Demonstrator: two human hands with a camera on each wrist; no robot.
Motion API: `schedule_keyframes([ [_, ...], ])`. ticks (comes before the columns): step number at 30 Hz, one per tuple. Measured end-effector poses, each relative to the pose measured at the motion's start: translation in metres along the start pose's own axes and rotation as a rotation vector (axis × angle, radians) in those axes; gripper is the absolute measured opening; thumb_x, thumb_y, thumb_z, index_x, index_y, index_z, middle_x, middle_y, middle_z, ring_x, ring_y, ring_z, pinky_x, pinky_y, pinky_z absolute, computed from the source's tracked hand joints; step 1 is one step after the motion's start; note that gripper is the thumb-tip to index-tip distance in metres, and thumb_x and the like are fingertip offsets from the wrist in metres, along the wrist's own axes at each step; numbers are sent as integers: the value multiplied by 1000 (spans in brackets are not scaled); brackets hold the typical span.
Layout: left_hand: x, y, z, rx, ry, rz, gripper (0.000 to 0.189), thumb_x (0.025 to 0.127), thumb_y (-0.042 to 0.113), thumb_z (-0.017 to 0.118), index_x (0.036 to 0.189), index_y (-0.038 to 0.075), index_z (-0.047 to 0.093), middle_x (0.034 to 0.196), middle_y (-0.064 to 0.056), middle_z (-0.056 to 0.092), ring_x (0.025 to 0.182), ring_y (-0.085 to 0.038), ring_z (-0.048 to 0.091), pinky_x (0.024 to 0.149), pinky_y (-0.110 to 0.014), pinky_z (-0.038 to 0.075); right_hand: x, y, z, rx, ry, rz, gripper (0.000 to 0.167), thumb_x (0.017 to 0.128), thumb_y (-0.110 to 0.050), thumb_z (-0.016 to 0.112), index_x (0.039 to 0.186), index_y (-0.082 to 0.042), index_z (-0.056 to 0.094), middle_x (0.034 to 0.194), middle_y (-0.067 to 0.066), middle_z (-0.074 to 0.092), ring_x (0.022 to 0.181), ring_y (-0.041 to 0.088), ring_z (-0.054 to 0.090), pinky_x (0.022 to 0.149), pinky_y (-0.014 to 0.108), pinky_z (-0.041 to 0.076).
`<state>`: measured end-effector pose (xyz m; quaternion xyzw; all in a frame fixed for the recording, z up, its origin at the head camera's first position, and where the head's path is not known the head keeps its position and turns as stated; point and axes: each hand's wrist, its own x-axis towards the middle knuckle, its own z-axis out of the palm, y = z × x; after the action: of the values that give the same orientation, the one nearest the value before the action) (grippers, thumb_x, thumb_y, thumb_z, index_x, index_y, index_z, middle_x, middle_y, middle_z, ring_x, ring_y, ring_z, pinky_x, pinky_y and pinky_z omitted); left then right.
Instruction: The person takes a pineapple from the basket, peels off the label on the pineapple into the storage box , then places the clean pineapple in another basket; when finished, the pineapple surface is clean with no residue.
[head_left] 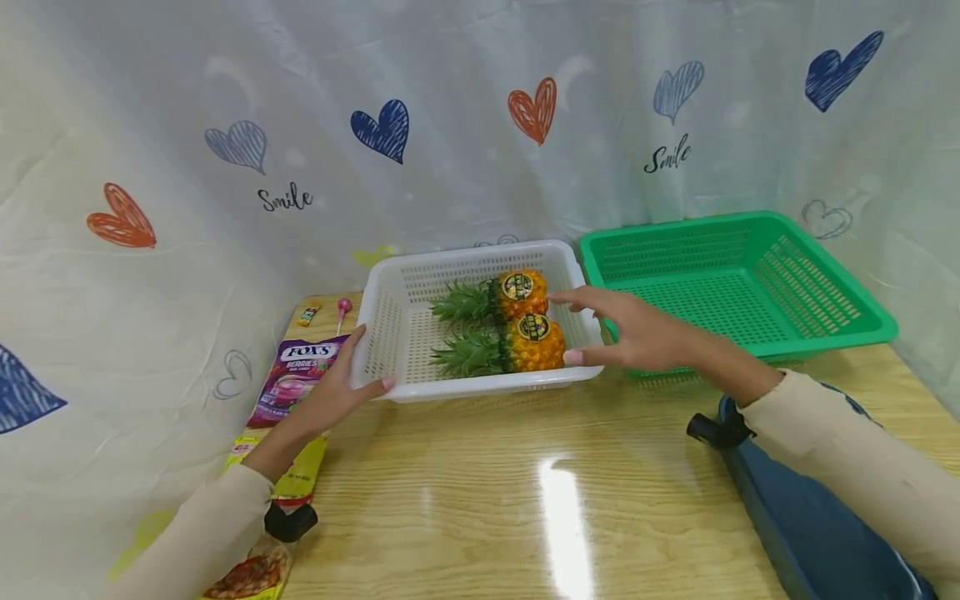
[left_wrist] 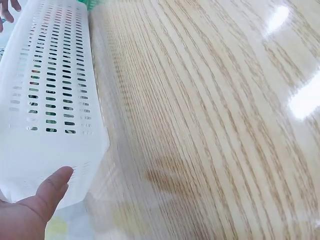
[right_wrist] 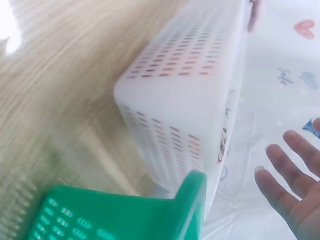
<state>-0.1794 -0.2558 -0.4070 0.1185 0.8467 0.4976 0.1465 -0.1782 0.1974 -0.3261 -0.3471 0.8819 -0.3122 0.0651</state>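
A white perforated basket (head_left: 480,385) stands on the table with two toy-like pineapples inside, the rear pineapple (head_left: 522,293) and the front pineapple (head_left: 536,343), leaves pointing left and round labels on both. My left hand (head_left: 341,383) spans the basket's near left corner, thumb along the front side and fingers at the left rim. In the left wrist view that thumb (left_wrist: 52,190) lies against the outer wall; the other fingers are out of sight there. My right hand (head_left: 637,333) hovers at the basket's right end with spread fingers, beside the pineapples and holding nothing.
A green basket (head_left: 847,337) stands right of the white one. Left lie a purple FOX'S bag (head_left: 292,375), a yellow packet (head_left: 303,471), a pink lollipop (head_left: 344,306) and a small wrapped sweet (head_left: 308,316). A dark blue container (head_left: 810,517) sits at front right. Behind hangs a heart-printed curtain (head_left: 465,167).
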Motion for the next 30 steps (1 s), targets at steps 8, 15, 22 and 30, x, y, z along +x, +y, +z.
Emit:
schedule_keyframes([
  [8,0,-2,1,-29,19,6,100,96,29,68,162,29,-7,161,-23,25,142,-47,38,111,-66,34,20,8,-10,27,-45,12,73,94,-41,70,155,-16,38,154,7,45,131,30,53,98,56,49],
  [15,0,-2,2,-23,24,9,99,96,30,68,162,29,-6,160,-23,28,141,-47,40,108,-65,38,38,14,-17,52,-80,59,65,95,-39,68,151,-17,44,153,7,47,128,29,55,97,53,51],
  [22,1,-4,2,-22,29,8,99,96,30,68,162,30,-5,160,-22,29,140,-47,42,108,-65,39,55,21,-25,48,-106,119,62,95,-42,68,148,-17,48,151,10,50,128,31,56,98,51,52],
  [30,0,-4,2,-6,48,-10,100,96,32,69,162,31,-5,159,-23,29,139,-47,42,108,-64,40,76,28,-28,37,-147,162,65,94,-45,68,148,-14,49,150,10,50,127,31,57,100,53,50],
])
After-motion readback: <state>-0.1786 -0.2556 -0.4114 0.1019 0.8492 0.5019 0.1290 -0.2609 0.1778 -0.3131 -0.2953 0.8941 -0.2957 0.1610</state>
